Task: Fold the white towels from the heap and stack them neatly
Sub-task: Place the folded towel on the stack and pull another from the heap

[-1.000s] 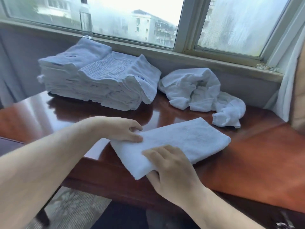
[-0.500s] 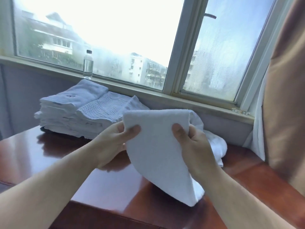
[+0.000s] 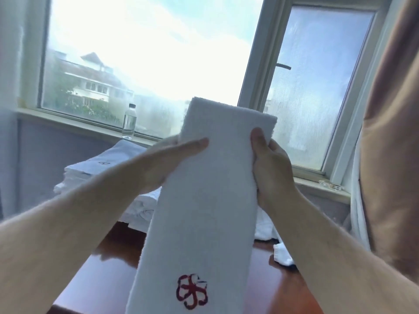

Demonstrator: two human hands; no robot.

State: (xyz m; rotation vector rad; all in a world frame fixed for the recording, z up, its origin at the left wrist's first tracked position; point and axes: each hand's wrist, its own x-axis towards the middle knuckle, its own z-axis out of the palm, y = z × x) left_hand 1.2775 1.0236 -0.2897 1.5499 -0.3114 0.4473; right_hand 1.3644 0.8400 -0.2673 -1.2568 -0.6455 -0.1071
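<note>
- The white towel point(image 3: 204, 200) hangs upright in the air over the near edge of the table point(image 3: 97, 273), folded into a long band.
- The left hand point(image 3: 167, 164) pinches its left edge near the top, thumb flat across the front and fingers hidden behind.
- The right hand point(image 3: 269, 168) grips the right edge, thumb on the front and fingers curled behind.
- Towel and forearms hide much of the table. Only the left part of the stack of folded towels point(image 3: 90, 171) shows at the far left edge.
- The heap point(image 3: 265, 227) peeps out at the far right edge.
- A clear bottle point(image 3: 129, 121) stands on the window sill point(image 3: 74, 125) above the stack. A brown curtain point(image 3: 396, 132) hangs at the right.
- A red embroidered emblem point(image 3: 191, 291), looped like a flower, sits near the towel's lower end; it shows no readable letters.
- The dark mark point(image 3: 104, 163) on the stack's top towel is too small to read.
</note>
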